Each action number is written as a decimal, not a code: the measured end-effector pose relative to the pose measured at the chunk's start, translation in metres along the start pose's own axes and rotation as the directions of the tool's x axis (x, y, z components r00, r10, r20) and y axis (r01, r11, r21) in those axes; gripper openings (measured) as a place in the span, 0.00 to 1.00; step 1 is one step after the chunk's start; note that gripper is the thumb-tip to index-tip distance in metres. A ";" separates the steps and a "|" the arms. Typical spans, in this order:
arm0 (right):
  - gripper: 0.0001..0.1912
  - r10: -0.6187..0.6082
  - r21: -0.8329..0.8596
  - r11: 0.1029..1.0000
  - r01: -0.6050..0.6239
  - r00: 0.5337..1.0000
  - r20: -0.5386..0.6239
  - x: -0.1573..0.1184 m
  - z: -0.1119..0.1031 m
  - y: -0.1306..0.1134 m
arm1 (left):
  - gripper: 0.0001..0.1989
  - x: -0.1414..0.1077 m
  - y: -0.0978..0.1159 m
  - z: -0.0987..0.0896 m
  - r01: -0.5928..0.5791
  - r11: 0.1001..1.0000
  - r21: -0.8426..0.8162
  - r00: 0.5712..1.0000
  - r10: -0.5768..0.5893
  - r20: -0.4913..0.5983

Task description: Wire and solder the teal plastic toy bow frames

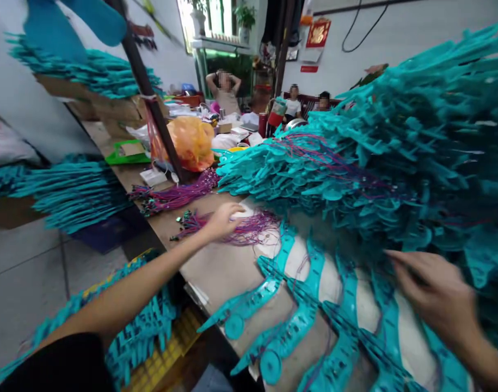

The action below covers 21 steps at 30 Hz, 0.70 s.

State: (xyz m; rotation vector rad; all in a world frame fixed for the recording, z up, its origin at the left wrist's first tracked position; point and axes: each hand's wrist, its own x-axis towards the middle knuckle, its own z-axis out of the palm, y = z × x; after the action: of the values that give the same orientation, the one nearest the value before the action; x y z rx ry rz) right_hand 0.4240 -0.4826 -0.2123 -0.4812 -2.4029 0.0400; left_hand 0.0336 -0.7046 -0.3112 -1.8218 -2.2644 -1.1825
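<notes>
My left hand [224, 222] is over a loose bundle of thin red and purple wires [252, 228] on the table, its fingers a little apart, with nothing visible between them. Over the row of teal plastic parts, my right hand [440, 288] has its fingers drawn together; blur hides whether anything small is in them. Several flat, curved teal parts [301, 321] lie side by side in front of me, overlapping in a line, with thin wires along them. A tall heap of similar teal pieces [355, 163] rises behind and to the right.
Another wire bundle [179, 193] lies farther back by a dark post [151, 98]. Near it are an orange plastic bag [191, 141] and a green tray [124, 158]. Stacked teal parts [77, 190] and a yellow crate [179, 337] stand left of the table. People sit in the background.
</notes>
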 end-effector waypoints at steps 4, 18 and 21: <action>0.12 -0.151 -0.059 0.981 0.183 0.924 0.351 0.033 0.095 -0.070 | 0.40 -0.046 -0.105 -0.030 0.009 0.953 0.303 0.964 -0.088 0.251; 0.19 0.032 -0.140 0.986 0.095 0.711 0.703 0.125 0.299 -0.140 | 0.19 -0.090 -0.157 -0.031 0.209 0.797 0.567 0.961 -0.274 0.031; 0.20 0.041 -0.149 0.985 0.085 0.726 0.686 0.136 0.307 -0.139 | 0.24 -0.095 -0.168 -0.049 0.191 0.890 0.414 0.970 -0.236 0.061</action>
State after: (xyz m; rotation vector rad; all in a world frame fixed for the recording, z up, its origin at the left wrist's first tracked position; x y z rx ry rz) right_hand 0.0890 -0.5346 -0.3434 -0.5922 -3.1741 -0.0009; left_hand -0.0974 -0.8178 -0.4089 -1.5445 -2.5798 -0.5648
